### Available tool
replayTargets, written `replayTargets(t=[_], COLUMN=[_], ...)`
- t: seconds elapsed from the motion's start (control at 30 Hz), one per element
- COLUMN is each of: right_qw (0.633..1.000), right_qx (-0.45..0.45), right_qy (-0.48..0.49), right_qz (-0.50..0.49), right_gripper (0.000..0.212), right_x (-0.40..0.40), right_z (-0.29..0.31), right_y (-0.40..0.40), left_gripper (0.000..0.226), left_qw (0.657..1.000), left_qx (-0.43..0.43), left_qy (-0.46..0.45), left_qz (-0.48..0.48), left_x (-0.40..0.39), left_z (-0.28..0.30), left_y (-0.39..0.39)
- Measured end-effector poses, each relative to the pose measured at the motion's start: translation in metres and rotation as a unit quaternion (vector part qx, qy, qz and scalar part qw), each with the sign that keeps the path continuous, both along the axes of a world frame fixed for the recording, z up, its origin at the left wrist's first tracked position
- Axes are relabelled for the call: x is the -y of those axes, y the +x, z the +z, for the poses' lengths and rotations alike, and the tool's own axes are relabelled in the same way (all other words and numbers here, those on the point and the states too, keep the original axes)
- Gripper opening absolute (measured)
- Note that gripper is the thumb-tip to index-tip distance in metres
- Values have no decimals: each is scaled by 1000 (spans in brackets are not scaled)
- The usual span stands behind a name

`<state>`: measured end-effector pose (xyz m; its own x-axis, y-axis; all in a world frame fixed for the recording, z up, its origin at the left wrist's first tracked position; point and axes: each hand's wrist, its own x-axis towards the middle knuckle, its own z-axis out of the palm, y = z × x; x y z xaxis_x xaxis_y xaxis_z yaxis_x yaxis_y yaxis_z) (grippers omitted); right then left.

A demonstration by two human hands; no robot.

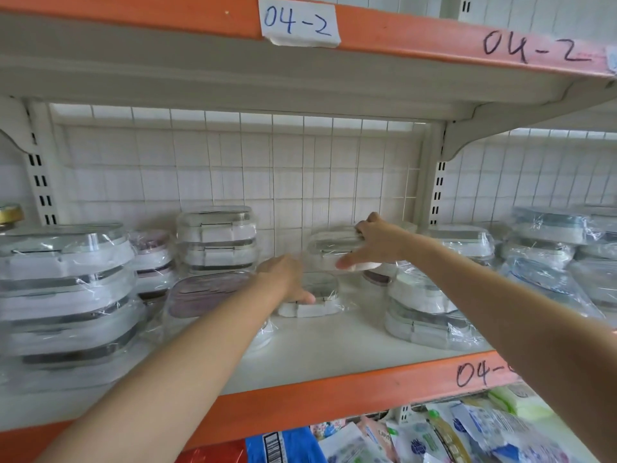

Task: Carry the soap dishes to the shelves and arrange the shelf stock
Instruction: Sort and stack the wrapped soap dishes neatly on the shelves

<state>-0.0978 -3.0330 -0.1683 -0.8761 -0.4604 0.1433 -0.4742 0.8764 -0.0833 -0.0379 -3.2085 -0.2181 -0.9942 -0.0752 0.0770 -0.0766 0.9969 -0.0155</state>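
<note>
The shelf [334, 349] is stocked with wrapped soap dishes: a stack of four at far left [66, 289], a stack of two further back [217, 238]. A white dish [314, 295] lies mid-shelf, long axis left-right, touched by the left hand [283, 279], fingers hidden. Just above and right, another dish [334, 245] is gripped by the right hand [377, 242], the nearer one.

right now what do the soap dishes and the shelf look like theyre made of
Soap dishes: likely matte white plastic with darker insets, each in clear glossy film that wrinkles and glints. Shelf: looks like cream-painted metal, given its slotted uprights and wire grid back, with an orange front strip; cannot be sure.
</note>
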Motion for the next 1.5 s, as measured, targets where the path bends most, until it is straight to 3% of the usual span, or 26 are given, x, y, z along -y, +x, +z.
replayTargets(t=[0.17, 0.4, 0.67, 0.97, 1.2, 1.33, 1.5], right_qw=[1000, 993, 995, 992, 995, 997, 997], right_qx=[7, 53, 27, -28, -58, -67, -72], right_qy=[26, -11, 45, 97, 53, 44, 37], right_qz=[10, 107, 90, 72, 65, 24, -17], right_gripper=[87, 94, 97, 79, 81, 78, 75], right_x=[12, 37, 51, 62, 38, 18, -12], right_z=[-10, -29, -47, -43, -35, -31, -37], right_y=[-3, -11, -29, -16, 2, 16, 46], left_gripper=[52, 6, 44, 37, 23, 27, 33], left_qw=[996, 987, 985, 988, 986, 977, 973], left_qx=[-21, -51, -71, -89, -100, -111, -124], left_qy=[-85, -149, -135, -96, -80, -105, -26], left_qz=[0, -44, -79, -83, -107, -147, -192], left_x=[-1, 14, 24, 18, 4, -1, -9], left_z=[8, 37, 30, 21, 14, -4, -23], left_y=[5, 39, 52, 66, 64, 49, 28])
